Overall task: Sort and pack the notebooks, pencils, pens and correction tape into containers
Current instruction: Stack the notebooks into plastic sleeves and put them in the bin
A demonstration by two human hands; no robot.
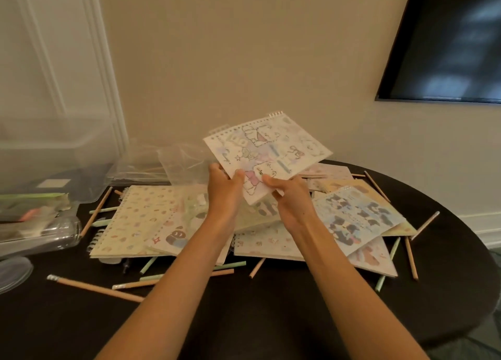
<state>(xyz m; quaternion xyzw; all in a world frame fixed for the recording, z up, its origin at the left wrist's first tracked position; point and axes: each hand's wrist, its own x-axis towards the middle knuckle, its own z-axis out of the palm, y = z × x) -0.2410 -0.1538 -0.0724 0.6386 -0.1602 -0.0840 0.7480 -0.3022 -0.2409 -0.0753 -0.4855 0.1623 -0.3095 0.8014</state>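
Observation:
I hold a spiral notebook (271,148) with pastel cartoon drawings, tilted up above the table. My left hand (223,186) grips its near left corner and my right hand (288,197) pinches its near edge, thumbs on the cover. Below lies a heap of several more spiral notebooks: a cream dotted one (135,218) at the left, a blue one with dark figures (357,218) at the right. Wooden pencils (95,288) and pale green pens (147,265) lie scattered around the heap.
The round dark table (271,319) stands against a beige wall. Clear plastic containers (48,153) and a lid stand at the left, one holding stationery. A clear plastic bag (184,164) lies behind the heap. A black screen (447,42) hangs on the wall at the right.

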